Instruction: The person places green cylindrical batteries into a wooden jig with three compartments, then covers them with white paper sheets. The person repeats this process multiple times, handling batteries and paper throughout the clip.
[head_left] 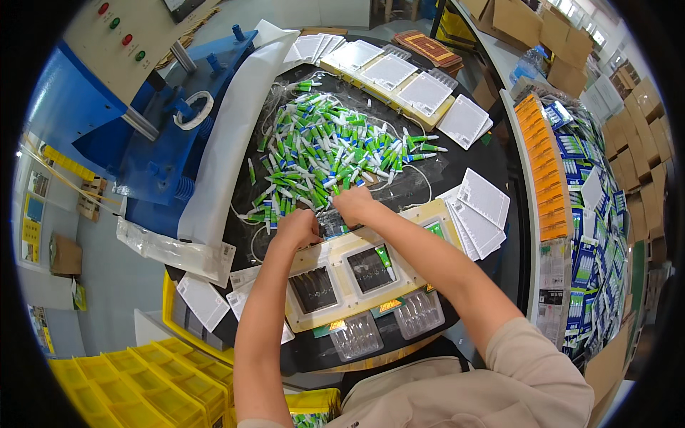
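Observation:
A heap of small green-and-white tubes with blue parts [328, 139] covers the middle of the black round table [474, 160]. My left hand [300, 228] is at the heap's near edge, fingers curled in; what they hold is hidden. Just right of it, my right hand [354, 205] has its fingers bent down among the nearest tubes, and its grip is hidden too. Beneath my forearms lies a cream frame with square wells [332, 250]. One tube [385, 262] rests in a clear moulded blister in a middle well. Two clear blisters [357, 338] with green-and-orange cards stick out at its near side.
White cards [482, 207] lie fanned on the right, with more [202, 299] at left. A second cream frame bearing cards [389, 75] is at the back. A blue press [150, 153] stands left, yellow bins [143, 381] lower left. An orange crate [544, 167] and packed blister cards [589, 250] are right.

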Demonstrator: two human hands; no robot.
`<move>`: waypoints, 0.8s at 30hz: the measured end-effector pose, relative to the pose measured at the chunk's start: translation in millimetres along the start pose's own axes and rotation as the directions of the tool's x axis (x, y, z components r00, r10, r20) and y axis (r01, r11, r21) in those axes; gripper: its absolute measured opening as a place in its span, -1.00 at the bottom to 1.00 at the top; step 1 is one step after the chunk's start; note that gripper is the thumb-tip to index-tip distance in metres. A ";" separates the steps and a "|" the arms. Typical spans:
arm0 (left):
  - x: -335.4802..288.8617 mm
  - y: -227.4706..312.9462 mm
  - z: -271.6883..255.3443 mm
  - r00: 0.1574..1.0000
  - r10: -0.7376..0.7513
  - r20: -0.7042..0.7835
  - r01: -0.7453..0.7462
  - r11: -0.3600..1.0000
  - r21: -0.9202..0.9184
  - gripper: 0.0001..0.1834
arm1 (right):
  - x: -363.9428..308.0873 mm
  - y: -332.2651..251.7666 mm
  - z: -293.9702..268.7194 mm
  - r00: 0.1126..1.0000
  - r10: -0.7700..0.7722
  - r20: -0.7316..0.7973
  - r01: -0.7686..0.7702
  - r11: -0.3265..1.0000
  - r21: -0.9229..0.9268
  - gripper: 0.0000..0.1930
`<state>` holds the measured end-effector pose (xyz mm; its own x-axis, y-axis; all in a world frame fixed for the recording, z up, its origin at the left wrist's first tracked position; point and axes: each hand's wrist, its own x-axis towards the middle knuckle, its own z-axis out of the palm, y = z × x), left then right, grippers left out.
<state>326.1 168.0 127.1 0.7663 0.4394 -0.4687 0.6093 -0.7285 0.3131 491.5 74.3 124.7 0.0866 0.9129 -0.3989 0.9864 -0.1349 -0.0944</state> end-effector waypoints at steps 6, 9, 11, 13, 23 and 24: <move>16.9 13.4 -3.1 0.970 0.210 0.123 -0.227 0.963 0.145 -0.73 | -0.1 28.8 -0.4 0.999 0.037 -0.031 -0.028 0.968 0.247 -0.70; 14.0 7.1 -5.9 0.961 0.246 0.128 -0.264 0.953 0.151 -0.72 | -13.5 55.8 0.3 0.954 0.133 -0.268 0.167 0.507 0.846 -0.72; 11.3 -0.3 -5.5 0.964 0.266 0.020 -0.266 0.951 0.156 -0.77 | -33.8 67.2 6.8 0.923 0.337 -0.188 0.202 -0.008 0.979 -0.64; 8.9 -5.1 -3.3 0.951 0.303 -0.059 -0.290 0.943 0.163 -0.85 | -75.6 76.0 19.3 0.931 0.357 -0.081 0.187 -0.275 0.943 -0.49; -92.5 74.3 36.4 0.518 0.698 -0.494 -0.552 0.714 0.430 -0.84 | -231.3 -23.4 85.4 0.732 0.593 -0.335 0.073 0.421 0.904 -0.65; -103.5 86.8 49.9 0.449 0.777 -0.441 -0.565 0.630 0.533 -0.79 | -233.1 -27.6 84.6 0.689 0.594 -0.415 0.058 0.525 0.849 -0.68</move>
<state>289.5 33.1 161.5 0.9075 -0.1364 0.3972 -0.1580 -0.9872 0.0220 432.3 -167.3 143.1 0.7037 0.7090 0.0472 0.4044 -0.3449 -0.8470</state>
